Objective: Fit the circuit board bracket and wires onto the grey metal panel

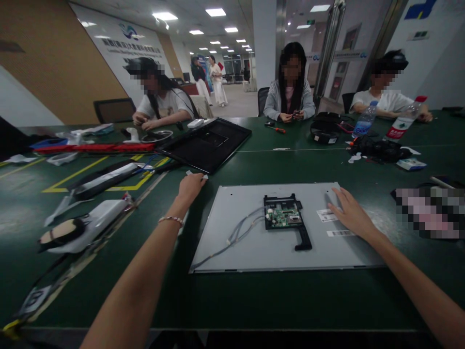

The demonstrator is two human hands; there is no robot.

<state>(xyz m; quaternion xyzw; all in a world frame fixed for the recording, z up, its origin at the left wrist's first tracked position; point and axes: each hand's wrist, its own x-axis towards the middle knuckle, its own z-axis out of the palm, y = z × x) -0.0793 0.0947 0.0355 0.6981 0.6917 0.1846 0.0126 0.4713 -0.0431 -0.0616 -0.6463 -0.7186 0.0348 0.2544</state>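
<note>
A grey metal monitor back panel (254,242) lies flat on the green table before me. A green circuit board (283,216) in a black frame sits near its middle, with grey cables (240,232) running off to the left. My right hand (350,213) rests flat on the panel's right part, fingers spread, beside two white barcode labels (327,215). My left hand (191,186) reaches past the panel's far left corner, fingers curled over a small pale object (192,173) on the table.
A black monitor bezel (214,143) lies beyond my left hand. Monitor stand parts (90,220) and a red bar (94,148) sit at left. Three people sit across the table. Water bottles (365,121) and black parts (381,149) stand far right.
</note>
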